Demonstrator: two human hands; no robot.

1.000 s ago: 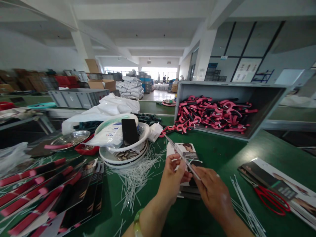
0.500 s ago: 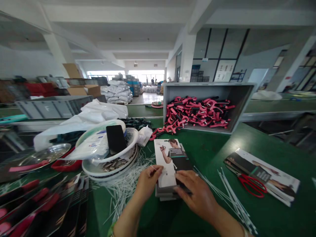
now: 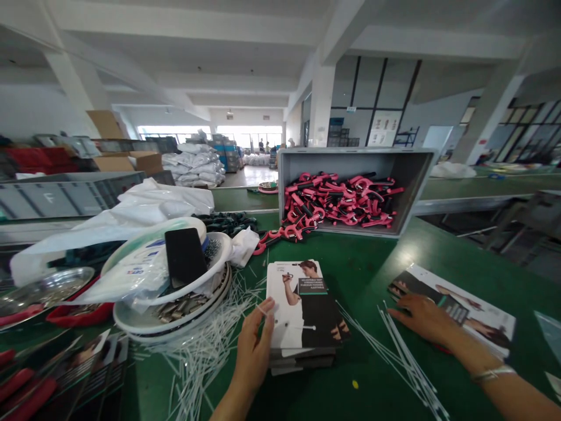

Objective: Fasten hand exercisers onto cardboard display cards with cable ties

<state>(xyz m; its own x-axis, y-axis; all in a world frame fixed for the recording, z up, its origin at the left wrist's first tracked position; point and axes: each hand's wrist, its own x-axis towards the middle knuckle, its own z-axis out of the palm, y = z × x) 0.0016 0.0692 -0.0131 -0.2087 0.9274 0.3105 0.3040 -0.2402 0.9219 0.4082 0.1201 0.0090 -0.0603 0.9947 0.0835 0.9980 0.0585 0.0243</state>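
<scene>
A stack of printed cards (image 3: 284,339) lies in front of me. On its top card a white zip tie (image 3: 302,327) shows its head and a short length of strap. My left hand (image 3: 254,336) rests against the stack's left edge, fingers stretched and slightly apart; a thin white line shows at its fingertips, too small to name. Farther right, my right hand (image 3: 421,318) is spread over a second stack of cards (image 3: 491,327). Beneath it are red-handled scissors (image 3: 443,349), nearly all hidden; whether the fingers touch them I cannot make out.
Loose zip ties (image 3: 405,362) lie between the stacks, with more (image 3: 210,345) on the left. A grey crate (image 3: 357,151) of pink-and-black hand grips (image 3: 342,199) tips toward me. Left stand a white bowl (image 3: 225,254), a black phone (image 3: 186,257) and metal dishes (image 3: 56,286).
My right hand has left the front stack and moved right onto the other cards, covering the scissors. My left hand stays at the stack's left edge, fingers less pinched. The view has shifted right.
</scene>
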